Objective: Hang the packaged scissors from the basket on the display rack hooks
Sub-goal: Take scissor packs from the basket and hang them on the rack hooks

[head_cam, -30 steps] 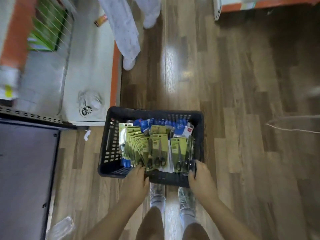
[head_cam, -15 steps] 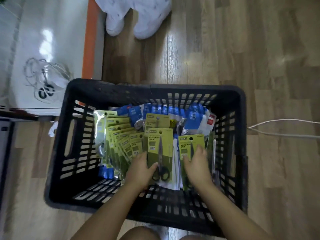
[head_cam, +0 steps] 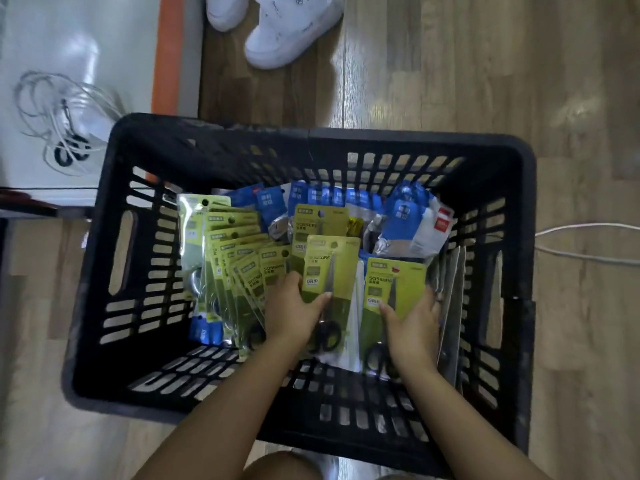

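- Head view: left hand (head_cam: 294, 317) pinches the middle scissors pack (head_cam: 329, 271); right hand (head_cam: 412, 327) grips the pack (head_cam: 394, 289) near the black basket's (head_cam: 495, 150) right wall.
- Risk: the fanned packs (head_cam: 239, 268) toward the left wall overlap, so lifting may snag and drag neighbours out.

A black slatted plastic basket (head_cam: 114, 258) stands on the floor, holding many flat yellow-green card packs of black-handled scissors. A fanned row of them (head_cam: 235, 268) leans at the left. One pack (head_cam: 329, 271) lies face up in the middle, another (head_cam: 394, 289) just right of it, and a third (head_cam: 320, 223) sits partly beneath, farther back.
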